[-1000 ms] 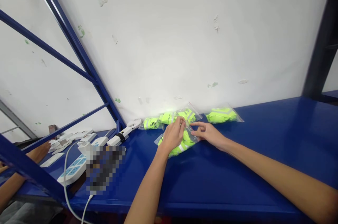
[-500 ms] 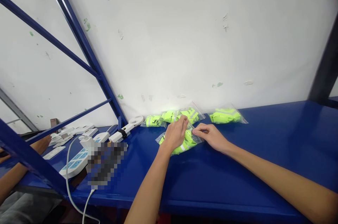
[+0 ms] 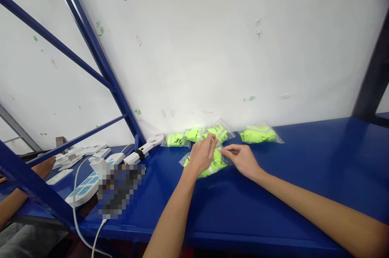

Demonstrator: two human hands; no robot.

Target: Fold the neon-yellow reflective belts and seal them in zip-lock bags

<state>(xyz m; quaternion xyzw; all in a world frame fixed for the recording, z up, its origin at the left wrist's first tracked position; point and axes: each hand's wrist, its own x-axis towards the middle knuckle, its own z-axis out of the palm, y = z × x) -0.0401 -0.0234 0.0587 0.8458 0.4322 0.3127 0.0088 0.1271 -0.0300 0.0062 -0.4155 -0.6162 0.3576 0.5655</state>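
Note:
Both my hands work on one clear plastic bag (image 3: 216,162) that holds a folded neon-yellow vest with grey stripes. It lies on the blue shelf (image 3: 273,193). My left hand (image 3: 202,154) pinches the bag's top edge on the left. My right hand (image 3: 241,158) pinches the same edge just to the right, fingertips nearly meeting the left ones. Most of the bag is hidden under my left hand.
More bagged neon vests lie against the white wall: a group (image 3: 197,134) behind my hands and one (image 3: 259,134) to the right. A small white fan (image 3: 146,148), power strips (image 3: 88,181) with cables and a blurred object sit left. Another person's arm (image 3: 18,197) is at far left.
My hands have stayed on the bag. The right hand's fingers have curled from a flat reach into a pinch at the bag's edge, closer to the left fingertips. The view shifted slightly.

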